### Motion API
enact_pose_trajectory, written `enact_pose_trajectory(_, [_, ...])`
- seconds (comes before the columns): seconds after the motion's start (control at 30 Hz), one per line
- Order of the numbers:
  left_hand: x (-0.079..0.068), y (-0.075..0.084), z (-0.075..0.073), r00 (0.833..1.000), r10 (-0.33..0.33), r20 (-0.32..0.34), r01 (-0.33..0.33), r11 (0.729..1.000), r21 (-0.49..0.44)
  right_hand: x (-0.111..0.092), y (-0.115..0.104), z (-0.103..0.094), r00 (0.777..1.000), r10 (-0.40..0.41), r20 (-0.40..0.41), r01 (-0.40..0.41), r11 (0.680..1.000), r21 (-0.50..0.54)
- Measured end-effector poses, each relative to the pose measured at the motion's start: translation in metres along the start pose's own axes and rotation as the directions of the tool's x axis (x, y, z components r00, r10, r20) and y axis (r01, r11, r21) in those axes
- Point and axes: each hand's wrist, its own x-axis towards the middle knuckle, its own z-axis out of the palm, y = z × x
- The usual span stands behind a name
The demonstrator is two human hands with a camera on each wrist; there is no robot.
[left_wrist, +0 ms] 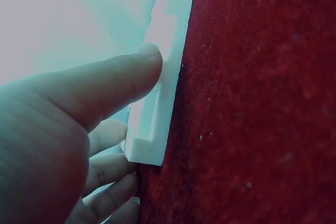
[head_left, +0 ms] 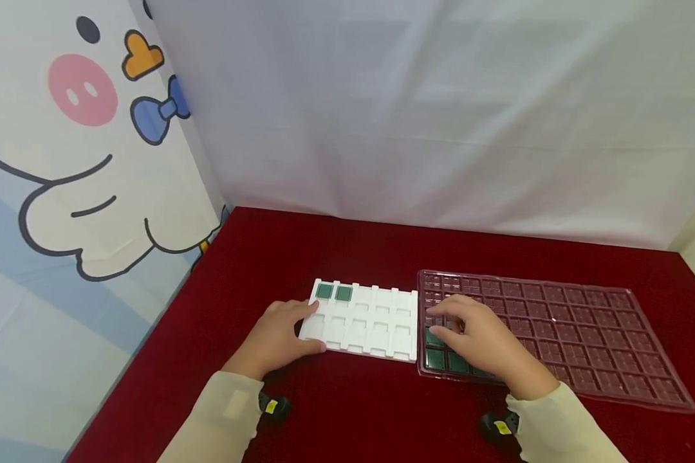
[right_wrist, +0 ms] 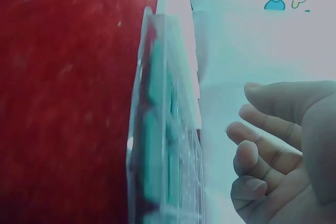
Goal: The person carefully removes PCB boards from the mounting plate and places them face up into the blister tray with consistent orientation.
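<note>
A white compartment tray lies on the red cloth, with two small green square chips in its far left pockets. My left hand holds the tray at its left end, the thumb on the front edge and the fingers along the left side. To the right lies a clear plastic tray with many square pockets. Several green squares sit in its near left pockets, partly hidden by my right hand. That hand is above the tray, fingers loosely bent and thumb apart, with nothing visible between them.
Dark red cloth covers the table. Behind it hangs a white curtain, and a cartoon-printed sheet stands along the left side. The two trays lie side by side, almost touching.
</note>
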Motion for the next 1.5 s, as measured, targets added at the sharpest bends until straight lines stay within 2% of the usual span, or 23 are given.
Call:
enact_pose_trajectory(0.3, [-0.001,0.001,0.002,1.0,-0.002,0.001,0.002,1.0,-0.002,0.014,-0.009,0.013,0.999,-0.036,-0.019,0.037,0.999,0.036])
enact_pose_trajectory(0.8, [-0.001,-0.002,0.003,1.0,-0.003,-0.003,0.003,1.0,-0.021,0.034,-0.029,0.033,0.999,-0.04,-0.004,0.04,0.994,0.103])
enact_pose_trajectory(1.5, [0.001,-0.002,0.002,1.0,-0.003,-0.008,0.003,1.0,-0.022,0.06,-0.054,0.043,0.999,-0.028,0.036,0.025,0.997,0.075])
